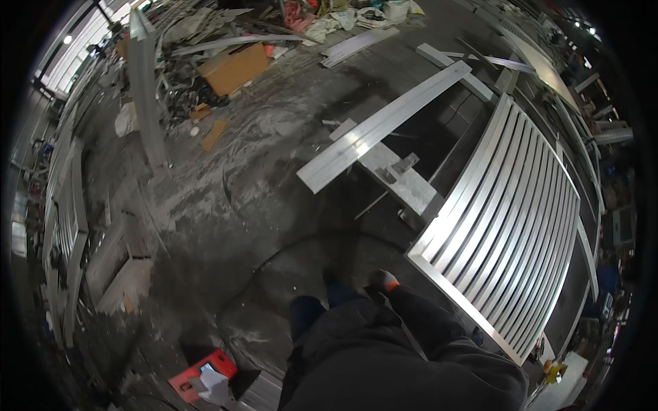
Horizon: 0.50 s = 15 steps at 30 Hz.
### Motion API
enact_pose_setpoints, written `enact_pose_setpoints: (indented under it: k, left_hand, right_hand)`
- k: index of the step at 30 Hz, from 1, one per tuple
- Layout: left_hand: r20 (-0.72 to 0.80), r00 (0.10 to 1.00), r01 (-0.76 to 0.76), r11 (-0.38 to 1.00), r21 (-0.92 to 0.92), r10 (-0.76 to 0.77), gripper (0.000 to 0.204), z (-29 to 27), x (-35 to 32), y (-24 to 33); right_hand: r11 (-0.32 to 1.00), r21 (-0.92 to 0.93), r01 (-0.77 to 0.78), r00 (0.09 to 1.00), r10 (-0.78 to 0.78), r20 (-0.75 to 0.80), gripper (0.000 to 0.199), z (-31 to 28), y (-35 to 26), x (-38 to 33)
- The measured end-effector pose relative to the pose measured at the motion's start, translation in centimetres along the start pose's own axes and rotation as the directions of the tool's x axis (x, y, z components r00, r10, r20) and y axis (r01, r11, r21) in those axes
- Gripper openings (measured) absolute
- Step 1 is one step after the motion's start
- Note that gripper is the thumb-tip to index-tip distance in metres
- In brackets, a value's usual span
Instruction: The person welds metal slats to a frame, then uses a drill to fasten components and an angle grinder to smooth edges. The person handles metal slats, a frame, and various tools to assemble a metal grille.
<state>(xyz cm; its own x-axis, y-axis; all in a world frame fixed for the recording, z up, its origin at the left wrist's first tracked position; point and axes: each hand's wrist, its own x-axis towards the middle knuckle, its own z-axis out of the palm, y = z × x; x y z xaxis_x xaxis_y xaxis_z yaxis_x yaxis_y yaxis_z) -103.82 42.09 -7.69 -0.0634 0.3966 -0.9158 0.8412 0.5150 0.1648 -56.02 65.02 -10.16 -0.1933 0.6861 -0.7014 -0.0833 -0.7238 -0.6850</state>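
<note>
My right hand (382, 280), in a glove with an orange cuff, hangs low in front of my legs at the end of a dark sleeve. Its fingers look curled in; a dark shape beside them is too dim to name. Nearest to that hand is the corner of a slatted metal panel (507, 219), silver and framed, standing to the right and apart from the hand. My left hand does not show. Beyond the panel's left corner, a long metal profile (384, 129) lies slantwise across a flat metal support (397, 175).
Lower left, a red box (202, 375) with white paper on it sits on the floor. A cardboard box (236, 68) and heaped scrap stand at the back. A tall metal profile (144, 89) rises at the left, and metal frames (68, 233) lean at the far left.
</note>
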Motion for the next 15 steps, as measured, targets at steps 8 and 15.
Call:
enact_pose_setpoints:
  k: [8, 15]
  left_hand:
    - [-0.054, 0.996, 0.081, 0.994, 0.078, -0.077, 0.048, -29.6, 10.4, 2.4]
    - [-0.034, 0.991, 0.134, 0.902, 0.412, -0.131, 0.049, -62.2, 23.8, 5.7]
  right_hand:
    - [0.930, -0.244, 0.276, 0.945, -0.308, -0.108, 0.026, 15.6, -25.1, 16.9]
    - [0.926, 0.280, 0.255, 0.946, -0.178, -0.271, 0.037, 24.8, -35.0, 30.3]
